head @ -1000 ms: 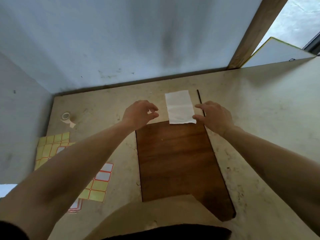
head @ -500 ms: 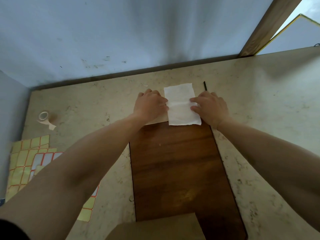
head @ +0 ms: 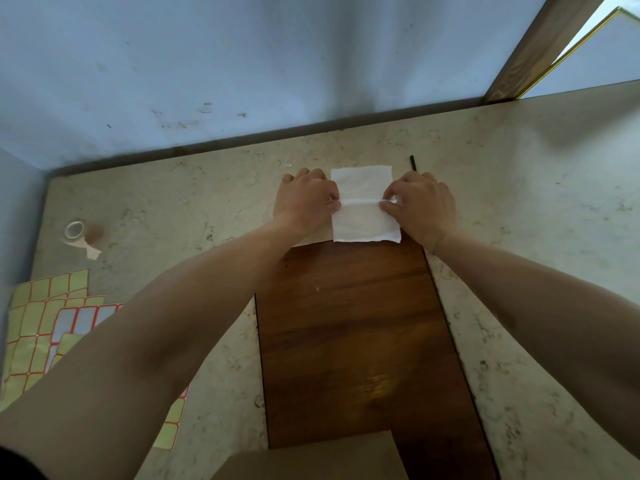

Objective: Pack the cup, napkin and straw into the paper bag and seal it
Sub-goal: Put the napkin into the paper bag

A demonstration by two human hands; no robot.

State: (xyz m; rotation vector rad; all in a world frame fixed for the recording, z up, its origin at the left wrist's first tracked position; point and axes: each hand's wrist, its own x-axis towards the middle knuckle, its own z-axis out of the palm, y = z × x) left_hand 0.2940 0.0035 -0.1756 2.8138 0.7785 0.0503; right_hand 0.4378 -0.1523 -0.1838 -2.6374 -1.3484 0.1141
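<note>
A white napkin [head: 363, 206] lies flat at the far end of a brown wooden board [head: 349, 334], with a raised crease across its middle. My left hand [head: 304, 202] pinches the crease at the napkin's left edge. My right hand [head: 420, 206] pinches it at the right edge. A thin black straw [head: 413, 162] pokes out just beyond my right hand; most of it is hidden. The top of a tan paper bag [head: 311, 459] shows at the bottom edge, close to me. No cup is in view.
A tape roll [head: 74, 232] sits at the left of the beige stone table [head: 536, 202]. Sheets of yellow and white labels [head: 45, 320] lie at the left front. A blue-grey wall [head: 242, 64] closes the far side.
Both hands came down onto the napkin's sides, then pinched its middle into a raised fold. The camera view shifted slightly.
</note>
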